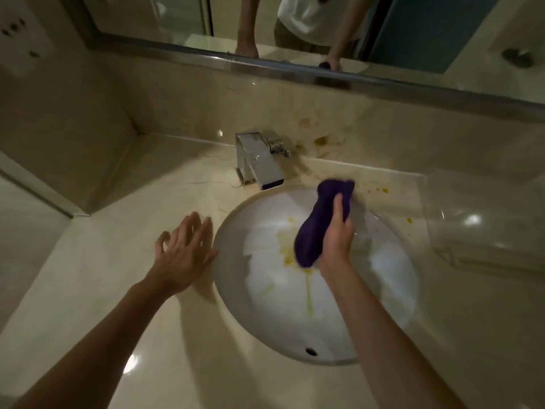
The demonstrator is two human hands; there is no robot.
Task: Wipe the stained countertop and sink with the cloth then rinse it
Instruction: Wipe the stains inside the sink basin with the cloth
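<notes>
Fingers of the right hand [336,234] wrap the purple cloth [321,222], bunched into a roll whose long axis runs from the sink [236,278] bowl up toward the worktop's [118,261] back edge, near the faucet [259,160]. Yellow stains [287,246] lie beside it in the bowl. The left hand [184,252] is spread wide, empty, at the sink's left rim.

Beige marble wall [182,95] behind chrome faucet [259,160]; framed mirror [427,33] above it; wall socket plate [23,36] far left; dim light.
</notes>
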